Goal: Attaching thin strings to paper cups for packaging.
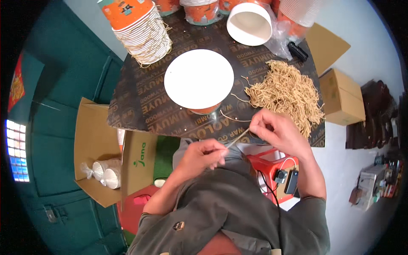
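Observation:
A short length of tan cord (238,139) runs taut on a slant between my hands, just off the table's front edge. One end is pinched in the fingers of my left hand (200,158). Higher up, my right hand (280,131) pinches the cord between thumb and fingertips. Close by that hand lies a big tangled pile of tan cords (289,91), with a few loose strands to its left. An orange paper bucket with a white round top (199,78) stands in front of me; whether that top is a lid or its base, I cannot tell.
At the back left leans a tall stack of nested paper buckets (146,40) with cords hanging from them. An open white bucket (249,24), more orange buckets (202,12) and a black object (297,52) line the back. Cardboard boxes (142,170) flank the dark table (140,97).

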The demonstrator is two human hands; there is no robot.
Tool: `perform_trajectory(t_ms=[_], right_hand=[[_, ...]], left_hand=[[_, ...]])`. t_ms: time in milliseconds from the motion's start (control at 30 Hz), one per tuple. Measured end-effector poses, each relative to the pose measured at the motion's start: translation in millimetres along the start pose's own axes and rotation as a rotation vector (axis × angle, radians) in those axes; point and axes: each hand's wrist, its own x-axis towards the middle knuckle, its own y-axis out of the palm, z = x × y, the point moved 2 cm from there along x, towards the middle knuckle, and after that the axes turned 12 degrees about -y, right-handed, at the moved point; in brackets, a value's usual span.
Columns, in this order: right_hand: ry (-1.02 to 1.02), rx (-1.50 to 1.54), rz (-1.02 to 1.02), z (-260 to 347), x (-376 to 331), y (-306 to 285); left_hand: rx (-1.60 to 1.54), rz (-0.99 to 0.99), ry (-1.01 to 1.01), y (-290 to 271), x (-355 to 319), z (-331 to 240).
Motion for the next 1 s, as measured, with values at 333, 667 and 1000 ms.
perform_trajectory(t_ms=[333,667,1000], right_hand=[[-0.059,-0.185,-0.151,0.9,-15.9,-45.3],[-0.478,-0.485,-0.163,-5.6,-7.6,-17.7],[-0.487,-0.219,-0.209,-36.0,-6.6,31.1]], left_hand=[[0.058,-0.180,0.113,13.3,18.9,-28.7],[0.094,-0.153,0.066,27.5,46.3,-42.7],[0.156,-0.083,0.050,19.0,40.5,-53.5]])
